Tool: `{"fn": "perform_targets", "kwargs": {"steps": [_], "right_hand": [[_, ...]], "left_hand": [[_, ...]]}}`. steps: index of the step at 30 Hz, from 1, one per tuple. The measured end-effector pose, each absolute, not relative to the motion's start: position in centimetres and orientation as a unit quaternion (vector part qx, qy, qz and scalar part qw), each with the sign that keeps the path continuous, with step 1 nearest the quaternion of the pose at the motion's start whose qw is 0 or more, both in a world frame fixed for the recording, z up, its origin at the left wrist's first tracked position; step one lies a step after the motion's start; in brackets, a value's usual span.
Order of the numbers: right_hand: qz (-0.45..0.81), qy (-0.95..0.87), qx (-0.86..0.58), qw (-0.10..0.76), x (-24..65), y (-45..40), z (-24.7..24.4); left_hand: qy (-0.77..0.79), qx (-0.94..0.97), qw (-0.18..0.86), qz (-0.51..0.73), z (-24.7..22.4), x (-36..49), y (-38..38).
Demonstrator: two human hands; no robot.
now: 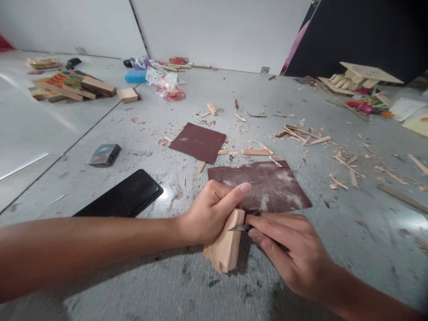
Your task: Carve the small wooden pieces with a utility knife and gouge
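Left hand [210,216] wrapped round pale wood block [221,250], flat faceted sides, jagged near end; block is low centre, over scuffed grey surface [150,281]. Right hand [296,252] grips small knife [238,228], thin pointed metal blade across block's right face, exact contact unclear. Just beyond: matte brown sheet [277,188], pale dust patches, wavy far edge. Thin wood slivers [320,140] scattered right

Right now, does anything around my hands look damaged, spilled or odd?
Yes. The wood block in your left hand has a jagged near end, unlike its flatter sides. Beyond your hands, the nearer brown sheet has pale blotches and an uneven far edge. Wood slivers lie scattered on the right, looking untidy.
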State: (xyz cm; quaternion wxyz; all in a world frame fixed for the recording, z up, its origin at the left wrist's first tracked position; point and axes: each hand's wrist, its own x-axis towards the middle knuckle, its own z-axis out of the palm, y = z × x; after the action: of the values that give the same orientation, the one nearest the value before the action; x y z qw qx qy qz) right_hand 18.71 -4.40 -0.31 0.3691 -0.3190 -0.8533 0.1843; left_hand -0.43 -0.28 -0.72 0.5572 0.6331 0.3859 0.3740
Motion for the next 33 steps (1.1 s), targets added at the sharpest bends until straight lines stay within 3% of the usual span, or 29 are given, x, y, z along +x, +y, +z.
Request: {"fn": "perform_targets", "kwargs": {"steps": [7, 14, 23, 33], "right_hand": [[0.226, -0.861, -0.297, 0.347, 18.9, -4.8, -0.5], [0.204, -0.916, -0.240, 0.250, 19.5, -5.1, -0.5], [0.198, -0.863, -0.313, 0.343, 20.2, -3.9, 0.9], [0.205, -0.860, -0.324, 0.336, 19.3, -3.9, 0.6]], "left_hand": [[0.399, 0.621, 0.564, 0.370, -0.7, -0.6, -0.2], [0.413, 0.599, 0.562, 0.394, -0.6, -0.5, 0.3], [0.390, 0.640, 0.545, 0.377, -0.5, -0.3, -0.1], [0.387, 0.652, 0.537, 0.370, -0.8, -0.4, -0.1]]}}
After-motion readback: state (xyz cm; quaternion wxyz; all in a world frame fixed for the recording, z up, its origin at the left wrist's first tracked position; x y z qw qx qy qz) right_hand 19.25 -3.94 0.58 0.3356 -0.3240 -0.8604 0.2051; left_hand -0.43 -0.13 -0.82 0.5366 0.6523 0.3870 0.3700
